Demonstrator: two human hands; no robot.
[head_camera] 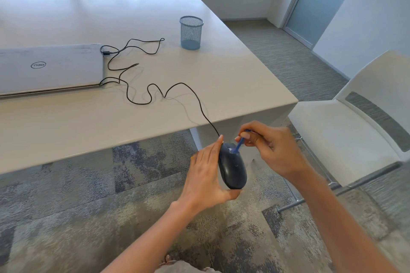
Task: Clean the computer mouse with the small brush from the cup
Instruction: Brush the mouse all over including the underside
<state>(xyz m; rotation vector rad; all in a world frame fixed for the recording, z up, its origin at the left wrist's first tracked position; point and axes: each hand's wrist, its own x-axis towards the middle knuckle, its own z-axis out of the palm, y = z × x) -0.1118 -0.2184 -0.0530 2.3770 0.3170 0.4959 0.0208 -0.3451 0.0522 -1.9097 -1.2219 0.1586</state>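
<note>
My left hand (205, 175) grips a dark wired computer mouse (233, 167) by its sides, held in the air just off the table's near edge. My right hand (270, 150) pinches a small blue brush (239, 144) whose tip rests on the mouse's front, near the buttons. The mouse's black cable (155, 86) runs in loops across the table to the side of a closed silver laptop (51, 68). The blue mesh cup (191, 32) stands upright further back on the table, and nothing shows inside it.
The white table (233, 86) ends at a corner right above my hands. A white chair (346, 131) stands close on the right. Patterned carpet (88, 206) lies below. A frosted glass door (319, 0) is at the far right.
</note>
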